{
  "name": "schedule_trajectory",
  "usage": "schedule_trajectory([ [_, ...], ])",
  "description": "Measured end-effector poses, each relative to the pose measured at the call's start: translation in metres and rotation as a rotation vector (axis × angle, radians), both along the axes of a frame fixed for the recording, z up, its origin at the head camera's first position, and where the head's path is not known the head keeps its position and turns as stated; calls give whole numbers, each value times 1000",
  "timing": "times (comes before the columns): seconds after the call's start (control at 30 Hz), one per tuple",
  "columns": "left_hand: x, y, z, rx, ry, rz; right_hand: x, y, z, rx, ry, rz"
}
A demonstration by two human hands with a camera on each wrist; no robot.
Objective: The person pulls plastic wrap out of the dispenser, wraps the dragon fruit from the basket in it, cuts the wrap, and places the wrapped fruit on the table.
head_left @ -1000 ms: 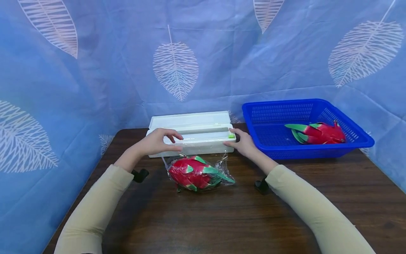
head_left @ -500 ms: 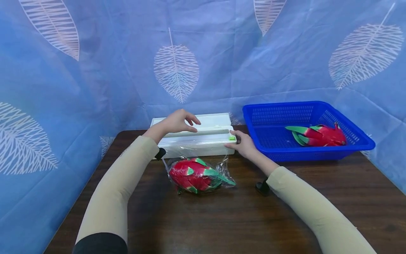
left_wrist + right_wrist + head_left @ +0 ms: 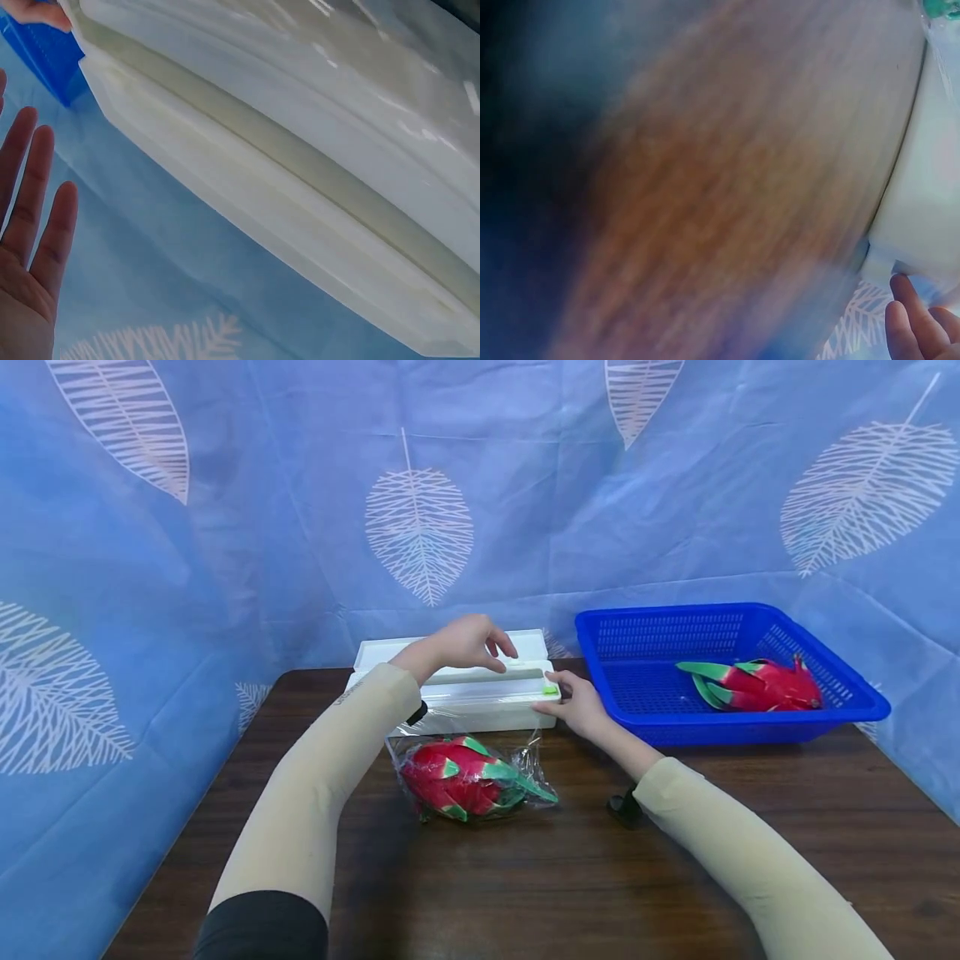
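A long white cling film dispenser (image 3: 480, 720) stands at the far side of the table with its lid (image 3: 528, 646) tipped back and a small green slider (image 3: 551, 690) at its right end. My right hand (image 3: 581, 706) holds that end, thumb at the front, fingers at the side. Above the dispenser's trough, my left hand (image 3: 474, 642) hovers with nothing in it; its fingers (image 3: 46, 176) look straight in the left wrist view. Clear film (image 3: 442, 724) runs from the dispenser to a red dragon fruit (image 3: 457, 779) with green-tipped scales, which lies wrapped in film just in front.
A blue plastic basket (image 3: 731, 720) stands at the back right, with a second dragon fruit (image 3: 765, 685) in it. Behind the dark wooden table (image 3: 525, 885) hangs a blue cloth (image 3: 300, 485) printed with white leaves.
My left hand has moved right and up, from the film at the dispenser's front left to above its trough. My right hand has stayed at the right end.
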State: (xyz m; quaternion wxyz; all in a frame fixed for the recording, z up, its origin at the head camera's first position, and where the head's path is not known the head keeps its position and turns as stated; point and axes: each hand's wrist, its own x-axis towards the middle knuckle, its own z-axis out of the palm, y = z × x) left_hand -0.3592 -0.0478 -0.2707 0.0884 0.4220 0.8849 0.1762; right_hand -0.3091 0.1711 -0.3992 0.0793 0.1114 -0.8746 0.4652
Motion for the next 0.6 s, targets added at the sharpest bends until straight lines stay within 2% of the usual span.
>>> schedule_trajectory([
  [0.1,-1,11,-1,-1,-3,-30,-1,0,-1,-21,15,7],
  [0.27,-6,26,-9,-4,-15,-47,-3,1,-3,-58,8,13],
  [0.6,-6,50,-37,-34,-48,-82,-2,1,-6,-86,-2,12],
])
